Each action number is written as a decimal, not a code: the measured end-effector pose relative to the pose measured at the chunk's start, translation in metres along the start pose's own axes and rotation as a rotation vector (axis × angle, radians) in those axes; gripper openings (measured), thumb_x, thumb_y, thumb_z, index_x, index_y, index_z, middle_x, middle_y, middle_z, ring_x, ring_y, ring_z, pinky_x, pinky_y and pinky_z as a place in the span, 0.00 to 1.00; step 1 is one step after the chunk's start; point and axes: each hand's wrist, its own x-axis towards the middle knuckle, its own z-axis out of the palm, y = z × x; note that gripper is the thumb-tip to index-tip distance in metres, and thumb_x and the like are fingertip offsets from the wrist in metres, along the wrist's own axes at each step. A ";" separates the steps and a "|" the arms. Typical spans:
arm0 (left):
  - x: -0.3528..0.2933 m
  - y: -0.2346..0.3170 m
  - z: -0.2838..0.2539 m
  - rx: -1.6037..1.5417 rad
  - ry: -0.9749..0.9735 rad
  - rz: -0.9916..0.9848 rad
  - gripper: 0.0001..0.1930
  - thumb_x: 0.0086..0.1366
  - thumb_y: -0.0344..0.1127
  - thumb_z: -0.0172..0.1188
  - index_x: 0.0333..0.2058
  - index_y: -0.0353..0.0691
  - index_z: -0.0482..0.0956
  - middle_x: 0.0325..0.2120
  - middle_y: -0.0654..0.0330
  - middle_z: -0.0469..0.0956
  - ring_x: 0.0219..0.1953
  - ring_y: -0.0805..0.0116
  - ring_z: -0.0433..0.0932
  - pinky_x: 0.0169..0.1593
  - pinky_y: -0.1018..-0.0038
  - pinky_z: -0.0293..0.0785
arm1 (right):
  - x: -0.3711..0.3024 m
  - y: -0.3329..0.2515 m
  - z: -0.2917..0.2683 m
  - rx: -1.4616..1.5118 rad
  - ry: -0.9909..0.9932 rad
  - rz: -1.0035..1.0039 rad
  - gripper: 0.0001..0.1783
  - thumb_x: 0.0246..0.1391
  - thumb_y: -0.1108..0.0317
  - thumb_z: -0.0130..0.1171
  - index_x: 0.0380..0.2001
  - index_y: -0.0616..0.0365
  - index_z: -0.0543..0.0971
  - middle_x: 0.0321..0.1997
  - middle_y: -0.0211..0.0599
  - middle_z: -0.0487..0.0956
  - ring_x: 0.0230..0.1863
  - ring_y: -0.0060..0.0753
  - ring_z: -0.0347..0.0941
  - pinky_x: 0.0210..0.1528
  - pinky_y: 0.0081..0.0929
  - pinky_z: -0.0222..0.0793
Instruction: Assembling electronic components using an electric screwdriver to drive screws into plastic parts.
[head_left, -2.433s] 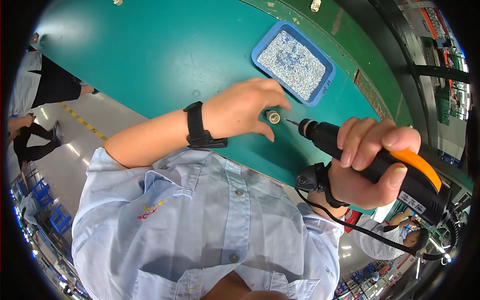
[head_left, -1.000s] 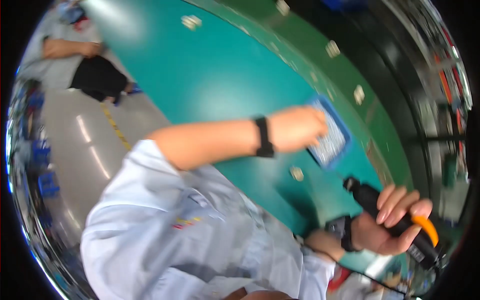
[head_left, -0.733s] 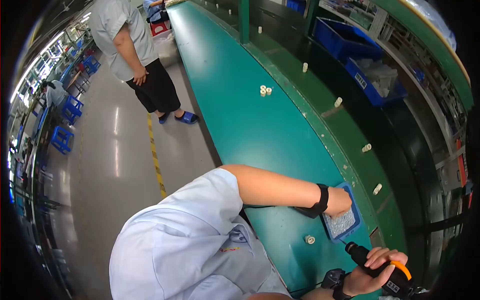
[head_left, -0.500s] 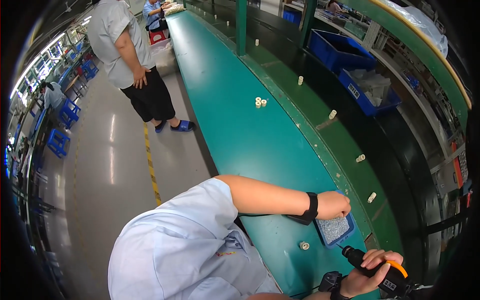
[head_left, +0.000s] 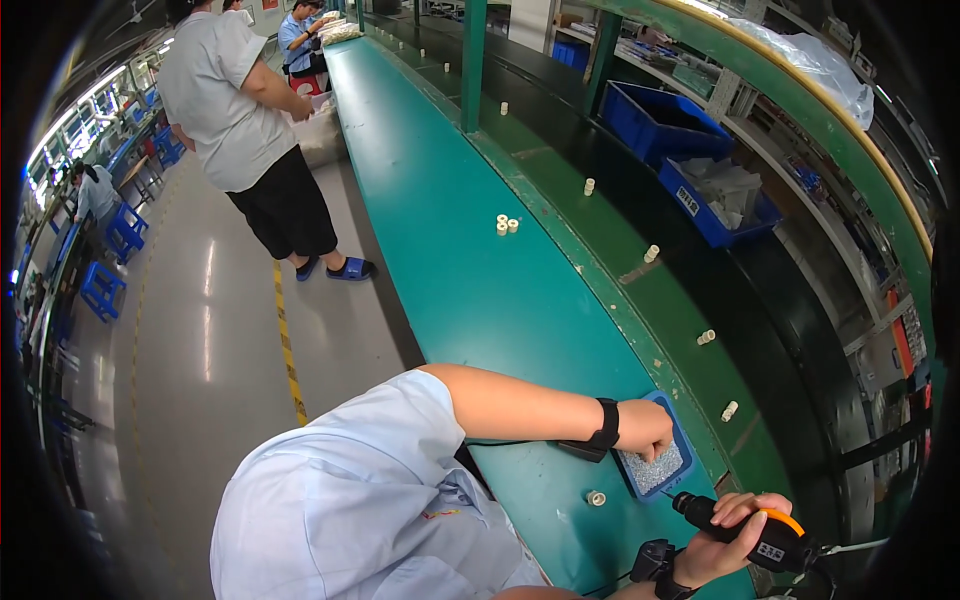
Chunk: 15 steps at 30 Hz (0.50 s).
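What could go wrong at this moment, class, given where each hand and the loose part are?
1. The left hand digs in the shallow blue rectangular tray of small silvery screws; screws might spill over its low rim.
2. The small pale ring-shaped part lies loose on the green bench and could be knocked away.
3. The right hand holds the black-and-orange electric screwdriver off to the side, beyond the worker's gaze.
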 end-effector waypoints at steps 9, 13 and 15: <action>-0.003 0.001 0.014 0.056 0.233 0.115 0.06 0.49 0.33 0.62 0.28 0.41 0.81 0.26 0.56 0.77 0.33 0.55 0.75 0.37 0.63 0.71 | 0.000 0.006 -0.013 -0.076 0.006 0.053 0.10 0.57 0.64 0.48 0.35 0.58 0.65 0.17 0.24 0.60 0.17 0.15 0.56 0.23 0.16 0.53; -0.012 -0.017 0.009 0.204 0.107 0.156 0.13 0.42 0.36 0.68 0.29 0.40 0.81 0.28 0.55 0.76 0.36 0.54 0.75 0.39 0.62 0.71 | 0.009 0.014 -0.005 0.053 -0.058 0.070 0.10 0.55 0.64 0.49 0.35 0.59 0.65 0.18 0.25 0.61 0.17 0.16 0.55 0.23 0.17 0.53; -0.004 -0.024 0.003 0.171 -0.055 -0.027 0.10 0.42 0.31 0.67 0.28 0.42 0.81 0.26 0.56 0.76 0.33 0.56 0.75 0.37 0.65 0.71 | 0.013 0.023 -0.008 0.095 -0.050 0.080 0.11 0.54 0.64 0.49 0.35 0.59 0.66 0.17 0.25 0.60 0.17 0.18 0.56 0.24 0.19 0.54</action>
